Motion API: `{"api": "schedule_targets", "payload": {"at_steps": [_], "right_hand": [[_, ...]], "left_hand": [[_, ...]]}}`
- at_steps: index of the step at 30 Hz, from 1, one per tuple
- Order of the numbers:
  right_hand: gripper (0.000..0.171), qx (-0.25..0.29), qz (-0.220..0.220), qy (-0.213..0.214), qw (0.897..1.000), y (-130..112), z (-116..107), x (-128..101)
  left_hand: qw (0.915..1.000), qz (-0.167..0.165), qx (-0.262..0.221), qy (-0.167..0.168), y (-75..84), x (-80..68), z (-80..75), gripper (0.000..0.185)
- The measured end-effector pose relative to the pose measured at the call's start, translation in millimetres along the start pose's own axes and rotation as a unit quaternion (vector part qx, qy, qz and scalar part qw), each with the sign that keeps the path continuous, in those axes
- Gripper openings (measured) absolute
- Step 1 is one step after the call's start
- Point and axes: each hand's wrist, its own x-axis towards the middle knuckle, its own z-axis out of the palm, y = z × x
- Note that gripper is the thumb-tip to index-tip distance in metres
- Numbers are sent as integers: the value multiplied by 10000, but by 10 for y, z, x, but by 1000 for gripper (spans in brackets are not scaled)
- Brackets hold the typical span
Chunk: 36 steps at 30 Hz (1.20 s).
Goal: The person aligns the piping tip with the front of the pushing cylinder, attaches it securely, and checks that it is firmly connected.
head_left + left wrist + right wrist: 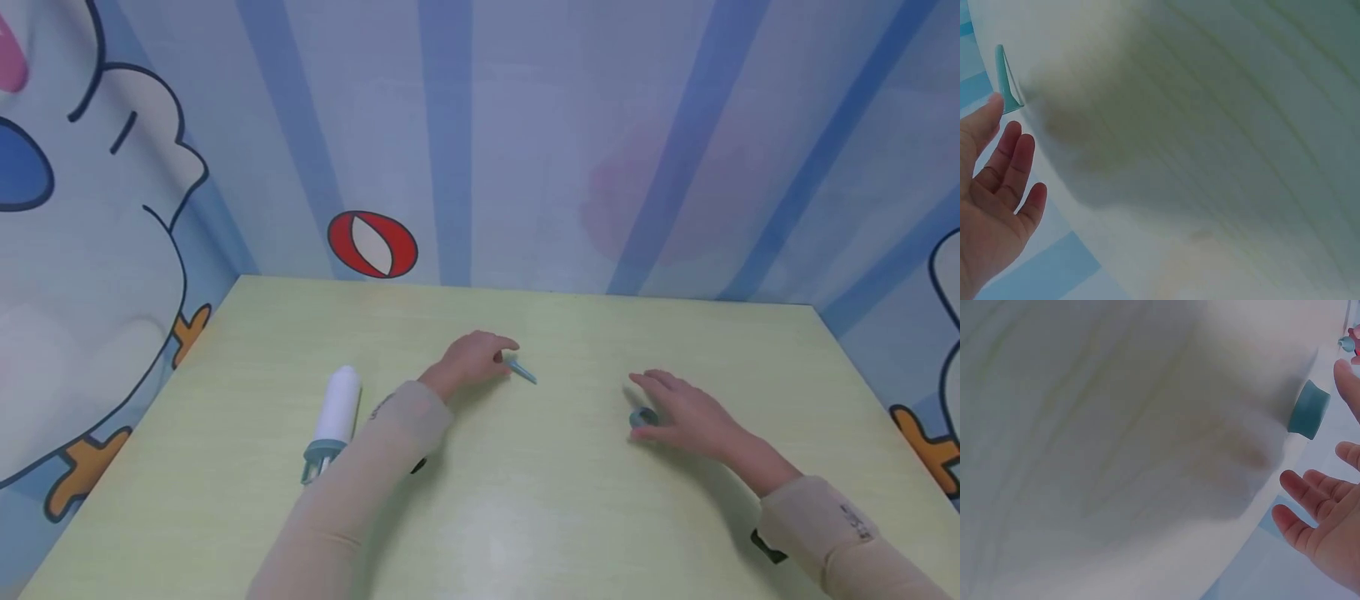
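Head: white tube (337,411) nr left sleeve (390,425)

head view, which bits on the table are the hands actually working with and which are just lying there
In hand:
- left hand at the small teal pointed piece
- right hand over the teal round cap

Lying about:
- white tube with teal end, untouched, left of the left arm

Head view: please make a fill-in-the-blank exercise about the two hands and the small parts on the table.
1. The white tube lies on the table beside the ____ arm.
2. The thin blue piece lies at the fingertips of the ____ hand.
3. The round teal cap lies under the ____ hand.
4. Neither hand grips anything; the fingers of both are ____.

Missing words: left; left; right; open
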Motion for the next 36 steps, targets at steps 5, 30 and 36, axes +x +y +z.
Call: {"api": "schedule_targets", "payload": {"at_steps": [5,30,36], "right_hand": [[69,-23,-26,22,10000,-17,3,-17],[32,-31,-209,52,9998,-11,42,-12],[31,-49,-207,4,9998,-12,35,-9]], "left_hand": [[9998,57,-42,197,-2,6,30,37],[9955,536,-110,769,74,32,90,24],[9954,592,13,749,152,14,18,25]]}}
